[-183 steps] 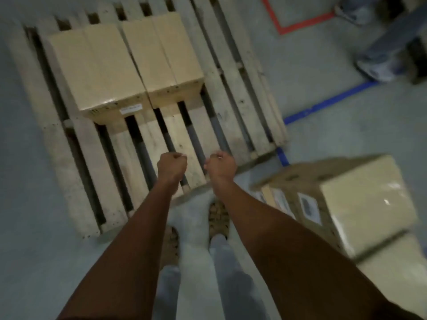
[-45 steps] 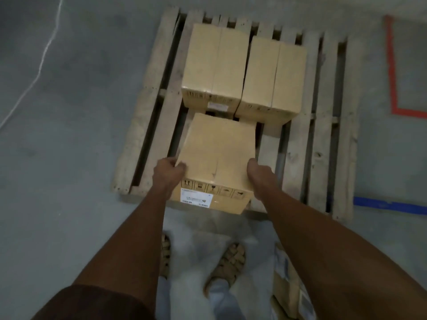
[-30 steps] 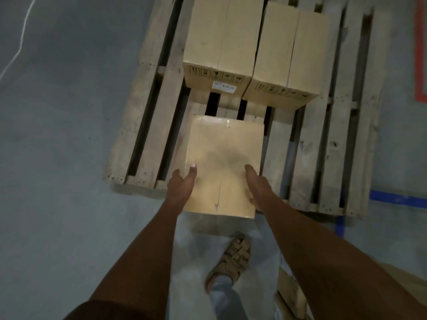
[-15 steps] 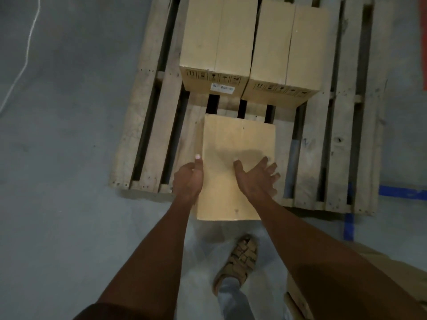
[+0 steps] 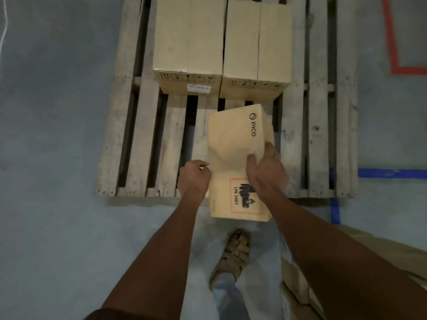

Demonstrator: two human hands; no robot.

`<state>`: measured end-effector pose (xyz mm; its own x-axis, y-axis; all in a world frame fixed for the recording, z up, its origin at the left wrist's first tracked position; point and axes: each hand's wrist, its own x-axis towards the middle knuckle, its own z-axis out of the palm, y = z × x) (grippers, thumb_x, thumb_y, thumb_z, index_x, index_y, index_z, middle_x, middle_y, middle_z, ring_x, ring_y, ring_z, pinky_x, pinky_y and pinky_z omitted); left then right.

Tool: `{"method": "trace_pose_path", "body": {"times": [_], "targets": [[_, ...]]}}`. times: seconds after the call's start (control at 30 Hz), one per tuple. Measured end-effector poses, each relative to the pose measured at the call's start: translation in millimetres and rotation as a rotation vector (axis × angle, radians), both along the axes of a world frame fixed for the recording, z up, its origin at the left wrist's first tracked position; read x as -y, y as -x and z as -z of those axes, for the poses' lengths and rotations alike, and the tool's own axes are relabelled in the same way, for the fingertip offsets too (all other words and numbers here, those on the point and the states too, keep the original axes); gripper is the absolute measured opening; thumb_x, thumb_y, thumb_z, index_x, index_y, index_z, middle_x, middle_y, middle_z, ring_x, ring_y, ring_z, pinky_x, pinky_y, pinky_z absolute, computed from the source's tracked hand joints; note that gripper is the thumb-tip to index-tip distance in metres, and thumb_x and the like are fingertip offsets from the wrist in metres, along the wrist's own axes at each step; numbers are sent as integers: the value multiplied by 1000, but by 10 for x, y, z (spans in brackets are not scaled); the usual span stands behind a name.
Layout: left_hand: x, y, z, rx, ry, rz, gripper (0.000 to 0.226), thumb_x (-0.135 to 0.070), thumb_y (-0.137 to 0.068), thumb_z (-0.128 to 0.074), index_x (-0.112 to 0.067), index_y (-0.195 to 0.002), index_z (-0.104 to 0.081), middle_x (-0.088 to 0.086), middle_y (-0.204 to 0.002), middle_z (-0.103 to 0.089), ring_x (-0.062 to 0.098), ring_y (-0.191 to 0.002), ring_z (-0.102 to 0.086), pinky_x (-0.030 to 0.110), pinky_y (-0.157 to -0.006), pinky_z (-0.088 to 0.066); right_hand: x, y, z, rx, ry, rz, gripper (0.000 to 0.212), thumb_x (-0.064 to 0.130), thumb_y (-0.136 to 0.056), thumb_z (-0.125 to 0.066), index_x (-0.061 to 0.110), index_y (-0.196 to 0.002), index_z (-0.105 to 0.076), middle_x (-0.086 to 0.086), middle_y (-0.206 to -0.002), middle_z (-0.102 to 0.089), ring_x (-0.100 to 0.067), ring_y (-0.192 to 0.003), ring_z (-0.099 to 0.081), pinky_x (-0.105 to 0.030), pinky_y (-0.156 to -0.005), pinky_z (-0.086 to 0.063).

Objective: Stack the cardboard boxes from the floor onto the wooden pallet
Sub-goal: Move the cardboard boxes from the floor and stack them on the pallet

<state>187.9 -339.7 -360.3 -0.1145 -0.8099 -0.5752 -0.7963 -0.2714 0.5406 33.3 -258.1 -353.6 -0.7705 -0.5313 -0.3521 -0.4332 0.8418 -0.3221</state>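
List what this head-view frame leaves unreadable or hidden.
- Held box: underside and whether it rests on the pallet, hidden by the box itself.
- Left hand fingertips, behind the box edge.
- White label on the back left box: too small.
- Floor cartons: cut by the frame edge.

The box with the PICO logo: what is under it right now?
Under the PICO box lie the wooden pallet's slats and dark gaps; its near end overhangs the grey floor. Both hands are on it. Whether it rests on the slats is hidden.

Dim grey concrete floor (image 5: 57, 112), red tape (image 5: 392, 42), blue tape (image 5: 392, 173), perhaps a white cord (image 5: 3, 31)
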Motion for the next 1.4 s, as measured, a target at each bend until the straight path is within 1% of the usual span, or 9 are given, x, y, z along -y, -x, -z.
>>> {"method": "trace_pose_path", "body": {"times": [0.2,0.33,0.53,0.7,0.87,0.97,1.1,1.27,1.4], "targets": [[-271,-4,76,41,-162,452,26,-41,-95,-67,-20,-106,-79,0,-99,-78,18,-86,-71,34,-80,-58,-187,138,76,-55,27,194,68,53,-101,-33,12,-154,-21,-18,-138,-50,-39,-112,-58,-50,-89,-51],[-383,90,60,56,-157,407,31,-49,-96,-64,-19,-96,-73,1,-97,-76,18,-85,-69,31,-72,-50,-139,85,40,-33,42,239,67,54,-101,-33,13,-154,-24,-17,-139,-50,-38,-113,-58,-49,-90,-50],[-272,19,-73,137,-46,331,28,-29,-96,-69,-19,-122,-67,0,-111,-70,15,-94,-61,32,-77,-46,-43,-151,-101,-116,20,57,60,54,-103,-29,13,-147,-35,-14,-132,-54,-35,-103,-62,-42,-80,-47],[-145,-224,-23,-180,-91,73,37,-41,-106,-47,-16,-131,-57,1,-112,-65,19,-100,-65,31,-78,-47,-1,-274,-148,-127,45,-224,46,50,-107,-24,17,-129,-46,-9,-111,-63,-30,-88,-66,-38,-70,-48],[-46,-335,45,-284,-381,-202,75,-75,-97,-26,-21,-145,-47,7,-136,-58,30,-121,-58,52,-105,-47,43,-453,44,75,3,-60,50,49,-107,-27,15,-138,-45,-13,-127,-61,-35,-106,-63,-44,-84,-49],[41,-590,320,-255,-409,-292,123,-105,-60,-31,-23,-151,-40,8,-145,-53,35,-128,-54,59,-111,-40,22,-522,215,292,-52,45,53,44,-106,-35,10,-147,-39,-16,-143,-49,-35,-126,-52,-46,-101,-44],[115,-711,211,-295,-480,-382,78,-80,-92,-32,-19,-135,-52,5,-125,-61,28,-115,-59,50,-105,-45,2,-577,331,328,-159,-8,62,45,-101,-46,8,-150,-33,-16,-148,-37,-36,-135,-41,-47,-106,-40],[49,-736,452,-262,-424,-332,129,-108,-52,-32,-25,-150,-42,9,-143,-55,35,-125,-55,61,-109,-41,30,-606,396,498,-112,249,92,50,-88,-62,9,-157,-17,-16,-155,-34,-37,-138,-37,-49,-112,-37],[41,-537,158,-197,-381,-287,90,-78,-94,-28,-16,-159,-28,13,-160,-35,39,-142,-40,60,-117,-32,123,-552,338,706,63,520,97,57,-88,-61,13,-160,-14,-16,-159,-31,-38,-140,-38,-51,-115,-34]]}}
